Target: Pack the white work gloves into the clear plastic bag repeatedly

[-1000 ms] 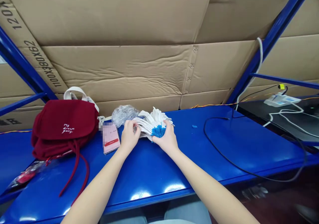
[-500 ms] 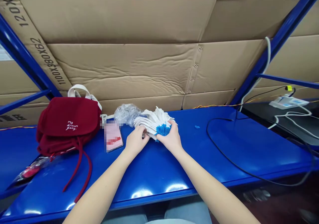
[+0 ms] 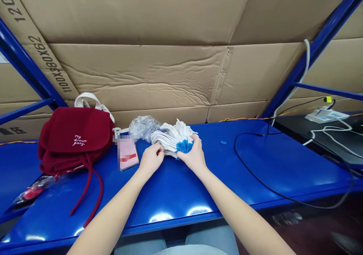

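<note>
A bundle of white knitted gloves (image 3: 170, 136) with blue cuff edges lies on the blue table (image 3: 170, 187), fanned out in layers. My right hand (image 3: 195, 155) grips the bundle's blue-edged end, thumb in front and fingers behind. At the bundle's lower left side is my left hand (image 3: 153, 157), its fingers curled closed; whatever they pinch is hidden. Crumpled clear plastic (image 3: 144, 127) touches the bundle's left side.
A dark red backpack (image 3: 76, 134) and a pink-screened phone (image 3: 128, 156) lie to the left. On the right are a black cable (image 3: 255, 176), a small blue scrap (image 3: 224, 142) and a white power strip (image 3: 326, 114). Cardboard (image 3: 141, 73) stands behind.
My left hand has shifted slightly left and its fingers have curled in more. My right hand keeps its grip on the bundle. The whole view has moved a little.
</note>
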Available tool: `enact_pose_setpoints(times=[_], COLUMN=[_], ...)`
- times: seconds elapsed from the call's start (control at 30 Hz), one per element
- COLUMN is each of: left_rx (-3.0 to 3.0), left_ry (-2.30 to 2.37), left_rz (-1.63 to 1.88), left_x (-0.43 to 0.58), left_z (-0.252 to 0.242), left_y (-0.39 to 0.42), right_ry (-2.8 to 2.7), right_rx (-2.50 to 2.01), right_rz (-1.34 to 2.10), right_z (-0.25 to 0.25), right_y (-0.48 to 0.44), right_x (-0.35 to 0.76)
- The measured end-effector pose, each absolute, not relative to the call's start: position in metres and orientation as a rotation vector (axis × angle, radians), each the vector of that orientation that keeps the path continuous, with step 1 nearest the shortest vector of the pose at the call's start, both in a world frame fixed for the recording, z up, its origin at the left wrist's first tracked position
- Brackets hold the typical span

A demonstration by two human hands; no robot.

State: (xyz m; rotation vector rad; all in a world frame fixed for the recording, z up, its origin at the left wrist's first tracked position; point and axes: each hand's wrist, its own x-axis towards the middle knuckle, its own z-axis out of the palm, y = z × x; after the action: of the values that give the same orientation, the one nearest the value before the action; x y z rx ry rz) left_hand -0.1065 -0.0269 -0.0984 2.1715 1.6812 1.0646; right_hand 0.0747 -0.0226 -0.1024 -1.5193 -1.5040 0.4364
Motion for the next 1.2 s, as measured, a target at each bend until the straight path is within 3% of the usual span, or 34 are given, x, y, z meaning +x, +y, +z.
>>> enact_pose_setpoints(times=[0.2, 0.6, 0.8, 1.0, 1.2], left_rx=[2.056, 2.061, 1.73, 1.496, 2.11], left_ry=[1.474, 1.434, 1.423, 1.341, 1.399], left_rz=[1.271, 1.336, 1.579, 1.55, 1.373], left_x=[-0.1, -0.094, -0.086, -0.088, -0.097], left_z=[-0.095, -0.107, -0.095, -0.093, -0.094], left_y=[-0.036, -0.023, -0.013, -0.001, -0.012], right_ry=[-1.49, -1.535, -1.595, -1.646, -1.653], right_rx=[-1.54, -1.551, -1.569, -1.561, -1.567], right_rz=[0.433, 0.429, 0.414, 0.371, 0.349], right_z=[-0.102, -0.099, -0.098, -0.102, -0.101], right_y=[-0.019, -0.025, -0.028, -0.027, -0.028], right_x=[0.077, 0.072, 0.068, 0.066, 0.066])
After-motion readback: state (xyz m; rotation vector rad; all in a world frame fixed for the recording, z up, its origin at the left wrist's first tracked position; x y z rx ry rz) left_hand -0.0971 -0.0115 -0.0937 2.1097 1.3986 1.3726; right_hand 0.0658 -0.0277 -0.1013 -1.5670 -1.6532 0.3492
